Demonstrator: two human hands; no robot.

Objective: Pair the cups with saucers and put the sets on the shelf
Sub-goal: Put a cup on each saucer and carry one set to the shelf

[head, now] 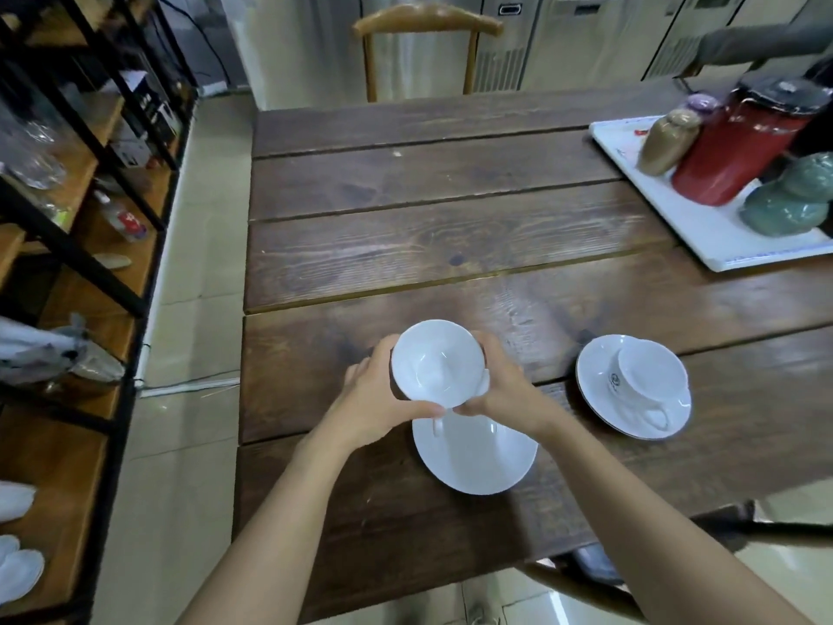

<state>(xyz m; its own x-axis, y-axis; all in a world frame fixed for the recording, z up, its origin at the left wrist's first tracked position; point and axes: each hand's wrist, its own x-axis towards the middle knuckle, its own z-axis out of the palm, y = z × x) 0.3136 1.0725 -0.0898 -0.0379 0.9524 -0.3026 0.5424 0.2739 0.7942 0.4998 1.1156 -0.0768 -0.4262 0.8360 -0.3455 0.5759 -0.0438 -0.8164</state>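
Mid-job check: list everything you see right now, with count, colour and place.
Held cup: 1, white, above the near table edge.
Empty saucer: 1, white, under the held cup.
Cup on saucer: 1 set, white, right of it.
Table: 1, dark wood.
Tray: 1, white, far right, holding a red pot, a tan jar and green lidded jars.
Chair: 1, wooden, far side.
Shelf: 1, black frame, left.
Left hand, right hand: both grip the held cup.

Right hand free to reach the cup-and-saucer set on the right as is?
Probably not yet: the right hand and left hand both grip the white cup. The path over the table to that set looks unobstructed.
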